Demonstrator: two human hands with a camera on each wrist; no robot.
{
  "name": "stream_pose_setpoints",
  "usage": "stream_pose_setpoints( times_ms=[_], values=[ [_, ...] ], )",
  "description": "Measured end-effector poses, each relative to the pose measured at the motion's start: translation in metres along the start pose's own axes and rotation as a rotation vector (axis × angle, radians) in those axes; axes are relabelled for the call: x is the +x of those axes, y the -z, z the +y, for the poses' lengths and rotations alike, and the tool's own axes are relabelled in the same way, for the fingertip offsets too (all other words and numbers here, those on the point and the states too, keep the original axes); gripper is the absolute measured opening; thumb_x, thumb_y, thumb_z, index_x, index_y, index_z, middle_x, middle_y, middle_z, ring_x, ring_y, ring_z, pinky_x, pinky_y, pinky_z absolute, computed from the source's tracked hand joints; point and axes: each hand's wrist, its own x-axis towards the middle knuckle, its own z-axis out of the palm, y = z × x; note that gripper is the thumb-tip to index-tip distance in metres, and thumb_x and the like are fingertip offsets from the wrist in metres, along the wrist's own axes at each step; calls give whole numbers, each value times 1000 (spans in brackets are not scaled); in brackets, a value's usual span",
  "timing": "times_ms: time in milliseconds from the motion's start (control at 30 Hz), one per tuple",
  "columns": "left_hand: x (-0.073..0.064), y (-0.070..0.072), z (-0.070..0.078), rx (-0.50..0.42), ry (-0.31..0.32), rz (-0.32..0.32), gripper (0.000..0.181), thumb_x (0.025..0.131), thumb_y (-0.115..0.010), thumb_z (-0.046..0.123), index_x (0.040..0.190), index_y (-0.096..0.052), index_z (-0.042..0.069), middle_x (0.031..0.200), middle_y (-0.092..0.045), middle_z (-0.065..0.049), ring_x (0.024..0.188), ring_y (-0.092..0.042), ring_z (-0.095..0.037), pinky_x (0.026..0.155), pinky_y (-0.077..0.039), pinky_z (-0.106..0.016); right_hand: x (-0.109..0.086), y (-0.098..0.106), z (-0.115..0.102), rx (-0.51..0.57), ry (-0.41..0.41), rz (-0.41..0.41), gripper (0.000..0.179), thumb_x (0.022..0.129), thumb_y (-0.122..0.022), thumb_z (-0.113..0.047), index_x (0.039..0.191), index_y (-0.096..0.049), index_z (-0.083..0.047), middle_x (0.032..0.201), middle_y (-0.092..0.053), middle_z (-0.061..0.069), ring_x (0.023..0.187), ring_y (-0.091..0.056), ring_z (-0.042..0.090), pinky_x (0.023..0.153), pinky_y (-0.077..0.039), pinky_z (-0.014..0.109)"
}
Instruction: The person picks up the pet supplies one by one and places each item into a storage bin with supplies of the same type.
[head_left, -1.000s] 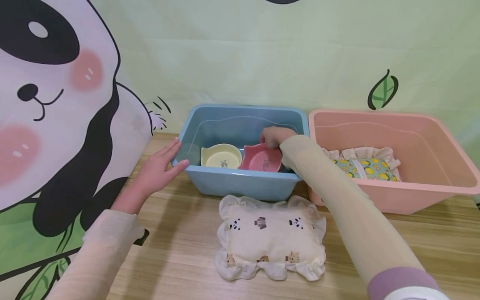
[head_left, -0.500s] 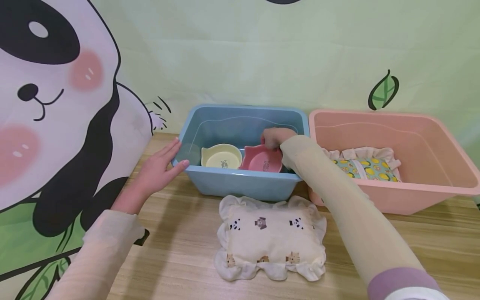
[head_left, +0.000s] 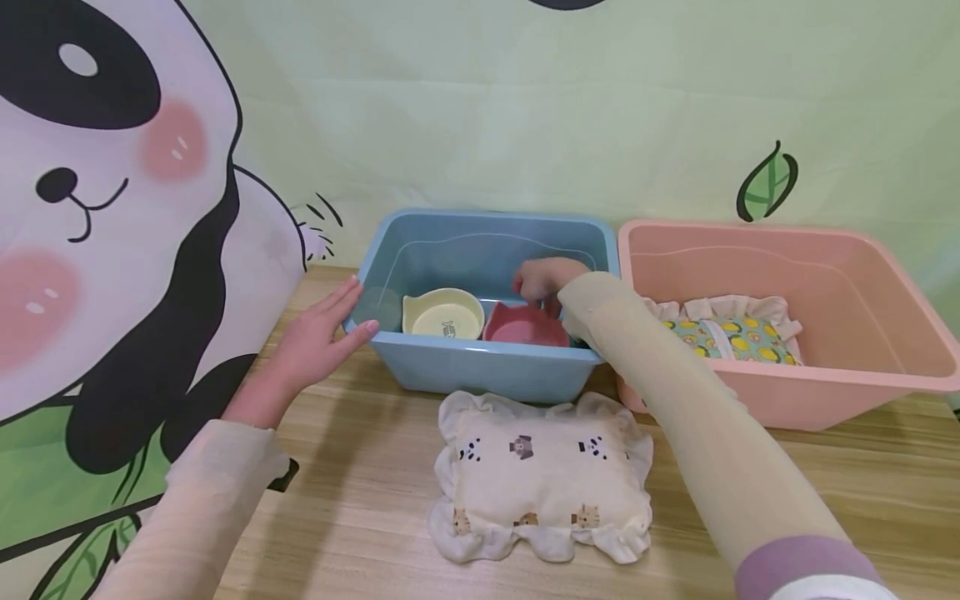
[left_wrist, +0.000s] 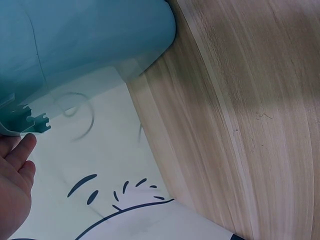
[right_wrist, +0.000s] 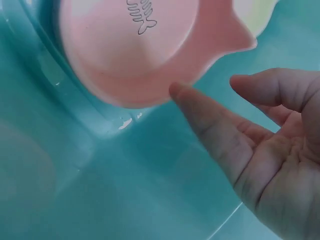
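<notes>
A pink cat-eared bowl (head_left: 525, 325) sits inside the blue plastic bin (head_left: 487, 367), beside a pale yellow cat-eared bowl (head_left: 442, 318). Both have a fishbone mark on the inside. My right hand (head_left: 550, 279) is down in the bin at the pink bowl's far side. In the right wrist view its thumb and fingers are spread apart, and one fingertip is right at the pink rim. At the bin's left corner rests my left hand (head_left: 315, 337), fingers extended along the outside of the rim and thumb over the front edge.
A pink bin (head_left: 840, 292) stands right beside the blue one and holds a lemon-print cushion (head_left: 738, 337) with a frilled edge. On the wooden table (head_left: 345, 517), in front of the blue bin, lies a frilled cream pillow (head_left: 540, 475) with animal prints. A panda-printed cloth hangs behind.
The pink bowl has gone from tilted in my right hand's grip to lying lower and flatter in the bin. My right fingers have let go of its rim. The left hand has stayed put.
</notes>
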Motion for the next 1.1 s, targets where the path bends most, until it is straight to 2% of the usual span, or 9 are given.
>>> stream_pose_setpoints(
  times_ms=[233, 500, 900, 1100],
  values=[
    [0, 0, 1, 8, -13, 6, 70, 88, -39, 53, 142, -17, 14, 149, -15, -5, 133, -22, -36, 101, -24, -57, 0, 0, 1, 15, -19, 8, 68, 70, -69, -5, 129, -39, -19, 114, -45, 8, 104, -52, 31, 74, -53, 34],
    [0, 1, 3, -2, -11, -1, 71, 88, -38, 54, 142, -17, 14, 149, -14, -4, 133, -21, -35, 101, -24, -57, 3, 1, 1, -64, 30, -54, 58, 80, -56, -9, 134, -35, -14, 122, -43, 10, 107, -50, 32, 83, -50, 38],
    [0, 0, 2, 1, -16, 9, 72, 87, -37, 56, 142, -18, 14, 149, -15, -4, 132, -22, -36, 101, -24, -57, 5, 2, 1, -65, 30, -44, 59, 79, -61, -14, 133, -37, -16, 121, -44, 9, 104, -50, 29, 83, -49, 37],
    [1, 0, 1, 1, -18, 8, 71, 87, -37, 55, 142, -18, 13, 149, -16, -5, 132, -22, -36, 100, -24, -58, 7, 2, 0, -32, 68, -50, 59, 79, -61, -14, 133, -36, -15, 122, -43, 8, 104, -50, 29, 86, -48, 39]
  ],
)
